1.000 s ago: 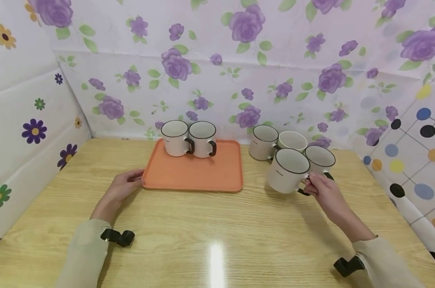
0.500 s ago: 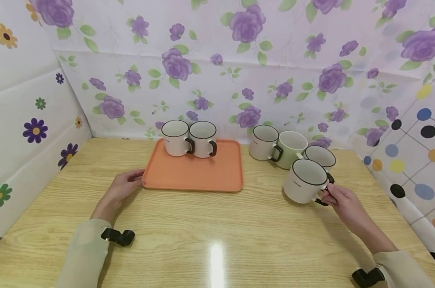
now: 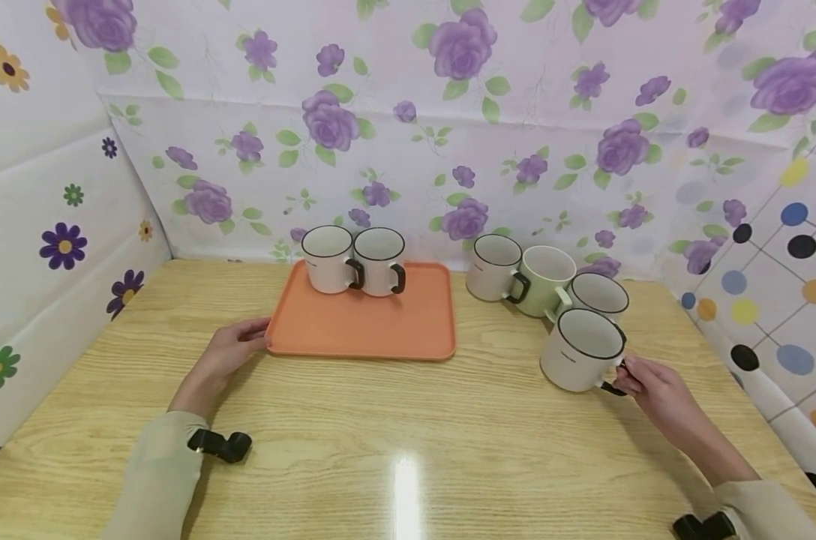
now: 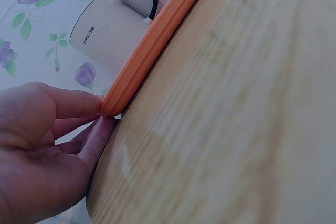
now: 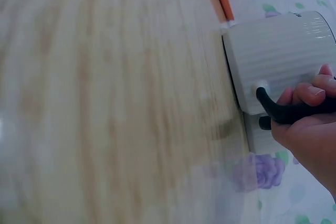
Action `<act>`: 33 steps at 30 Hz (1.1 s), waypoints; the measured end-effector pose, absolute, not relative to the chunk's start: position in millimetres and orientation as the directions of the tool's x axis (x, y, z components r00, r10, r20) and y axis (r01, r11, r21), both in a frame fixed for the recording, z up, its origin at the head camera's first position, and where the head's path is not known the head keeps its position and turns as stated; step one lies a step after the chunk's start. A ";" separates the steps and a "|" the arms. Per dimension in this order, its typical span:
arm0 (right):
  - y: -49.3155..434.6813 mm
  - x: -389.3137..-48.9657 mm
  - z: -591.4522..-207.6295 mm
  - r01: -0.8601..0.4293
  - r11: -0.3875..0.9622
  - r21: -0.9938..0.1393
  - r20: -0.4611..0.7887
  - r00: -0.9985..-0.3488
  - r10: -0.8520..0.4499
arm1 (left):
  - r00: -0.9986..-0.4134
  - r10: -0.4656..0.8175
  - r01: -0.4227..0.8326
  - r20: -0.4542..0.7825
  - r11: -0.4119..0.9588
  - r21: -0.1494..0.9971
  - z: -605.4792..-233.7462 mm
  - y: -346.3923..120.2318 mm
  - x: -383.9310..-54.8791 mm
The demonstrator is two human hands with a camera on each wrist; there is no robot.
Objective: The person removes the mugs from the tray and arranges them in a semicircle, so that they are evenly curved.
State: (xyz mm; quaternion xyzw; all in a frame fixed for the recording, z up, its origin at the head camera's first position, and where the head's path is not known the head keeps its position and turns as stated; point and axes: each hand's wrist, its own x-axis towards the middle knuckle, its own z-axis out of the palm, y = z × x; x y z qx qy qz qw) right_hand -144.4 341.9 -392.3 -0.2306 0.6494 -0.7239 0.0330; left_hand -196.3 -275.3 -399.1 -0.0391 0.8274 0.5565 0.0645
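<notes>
Pinched by the right hand (image 3: 659, 390), the front mug (image 3: 573, 365) is now shifted lower right, farther from the tray (image 3: 364, 330) pinched by the left hand (image 3: 227, 350).

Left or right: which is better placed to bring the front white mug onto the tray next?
Right, I'd judge. The right grip has that white mug by its handle. The left grip is well away from it, pinching the near left corner of the tray.

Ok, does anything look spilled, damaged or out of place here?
Nothing looks spilled or damaged. The one oddity is the green mug, right of the tray: its rim is pale, while the white mugs have black rims.
</notes>
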 end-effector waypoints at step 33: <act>360.3 -147.2 -387.4 -0.147 -0.013 -0.989 0.146 -0.956 -0.253 | -0.988 0.000 -0.141 -0.153 0.379 0.914 -399.7 -274.9 -197.0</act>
